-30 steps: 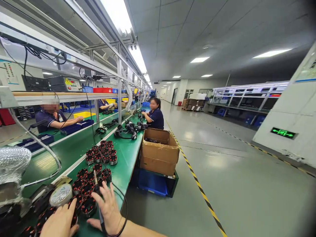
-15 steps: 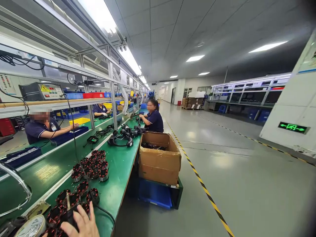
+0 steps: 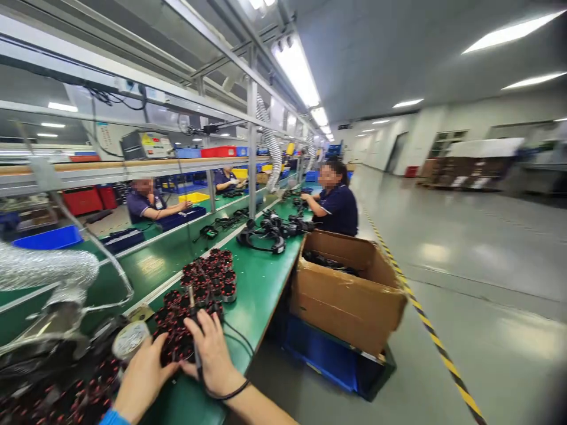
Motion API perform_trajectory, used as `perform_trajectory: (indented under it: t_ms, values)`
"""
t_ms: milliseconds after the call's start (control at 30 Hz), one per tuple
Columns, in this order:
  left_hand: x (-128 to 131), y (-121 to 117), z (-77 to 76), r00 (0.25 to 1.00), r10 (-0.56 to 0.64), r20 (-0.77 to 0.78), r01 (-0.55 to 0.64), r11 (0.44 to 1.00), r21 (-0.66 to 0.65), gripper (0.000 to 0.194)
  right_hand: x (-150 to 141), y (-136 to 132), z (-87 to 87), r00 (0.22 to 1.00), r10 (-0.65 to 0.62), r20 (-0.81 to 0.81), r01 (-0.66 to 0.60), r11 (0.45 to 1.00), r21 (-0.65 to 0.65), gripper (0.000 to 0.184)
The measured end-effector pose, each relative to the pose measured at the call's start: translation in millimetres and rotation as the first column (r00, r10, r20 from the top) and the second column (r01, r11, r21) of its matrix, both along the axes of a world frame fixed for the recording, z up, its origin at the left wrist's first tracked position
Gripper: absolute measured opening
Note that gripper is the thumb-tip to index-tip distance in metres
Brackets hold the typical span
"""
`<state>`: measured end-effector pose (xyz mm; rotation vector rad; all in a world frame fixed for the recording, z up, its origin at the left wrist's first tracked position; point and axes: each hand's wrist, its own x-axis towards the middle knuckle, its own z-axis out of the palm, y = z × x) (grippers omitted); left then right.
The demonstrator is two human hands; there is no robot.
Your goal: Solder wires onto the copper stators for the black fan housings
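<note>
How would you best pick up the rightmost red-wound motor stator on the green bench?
Take the wound motor stator by its bare silver band, coming from its open right side: it stands upright, and the other stators crowd its left.

Head-worn camera — close above hands (image 3: pixel 212 348), facing forward down green workbench (image 3: pixel 259 289)

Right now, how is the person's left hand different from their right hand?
The left hand has a blue cuff; the right hand has a dark cord at its wrist. The right hand holds a thin tool; the left hand holds no tool. Both hands touch the wound coils.
</note>
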<state>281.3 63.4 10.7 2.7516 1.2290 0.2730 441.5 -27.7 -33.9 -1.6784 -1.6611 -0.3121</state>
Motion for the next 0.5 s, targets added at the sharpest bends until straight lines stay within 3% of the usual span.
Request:
perform_trajectory:
  t_ms: [100, 333, 433, 500]
  values:
    - [22, -6, 18.1, 0.996, 0.088, 0.015, -0.087, 0.995, -0.051, 0.056, 12, 8, 1.9, 1.000, -0.027, 0.007, 0.026, 0.999, 0.044, 0.086]
    - [54, 19, 34.9, 0.987, 0.126, 0.096, -0.115, 0.987, -0.112, 0.057, 42, 32, -9.7, 0.983, -0.097, 0.154, 0.063, 0.975, 0.212, 0.062]
    - [56, 11, 49.4, 0.980, 0.153, 0.128, -0.139, 0.984, -0.113, 0.055, 45, 33, -14.3, 0.974, -0.081, 0.212, 0.021, 0.962, 0.271, 0.051]
    - [41, -3, 67.5, 0.973, 0.159, 0.168, -0.143, 0.984, -0.103, 0.053, 44, 31, -14.5, 0.977, -0.083, 0.197, 0.020, 0.953, 0.302, 0.051]
